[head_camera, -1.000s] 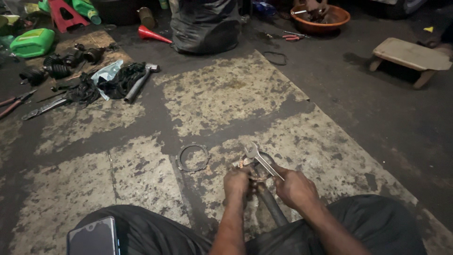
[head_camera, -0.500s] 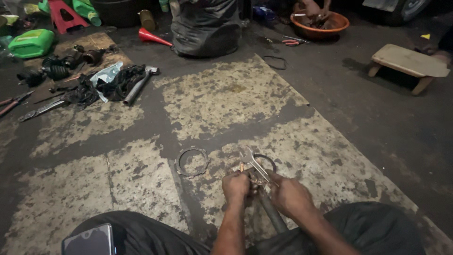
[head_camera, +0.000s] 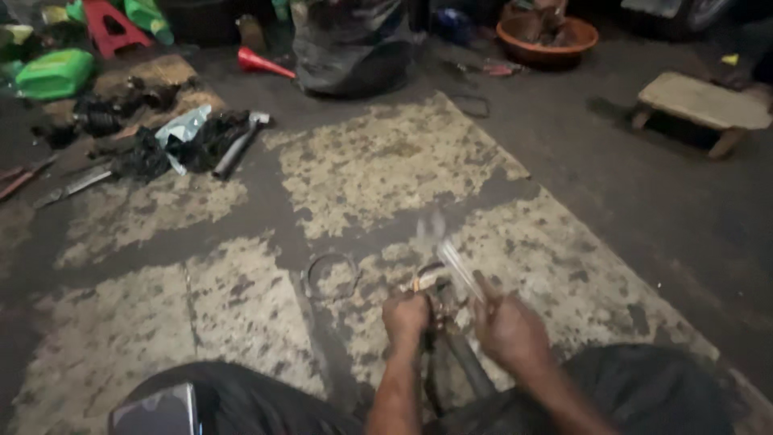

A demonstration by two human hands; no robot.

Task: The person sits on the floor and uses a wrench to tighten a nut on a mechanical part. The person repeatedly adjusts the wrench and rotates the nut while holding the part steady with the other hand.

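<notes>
We see the left hand (head_camera: 405, 316) closed around a small metal part (head_camera: 427, 282) low on the stained floor (head_camera: 386, 169), just in front of the knees. The right hand (head_camera: 507, 330) grips a slim metal tool (head_camera: 451, 258), blurred, its tip raised above that part. A dark shaft (head_camera: 467, 370) runs down between the two hands. A loose metal ring (head_camera: 328, 275) lies on the floor just left of the left hand. Farther off sit a wooden stool (head_camera: 700, 105) and an orange bowl (head_camera: 547, 36).
</notes>
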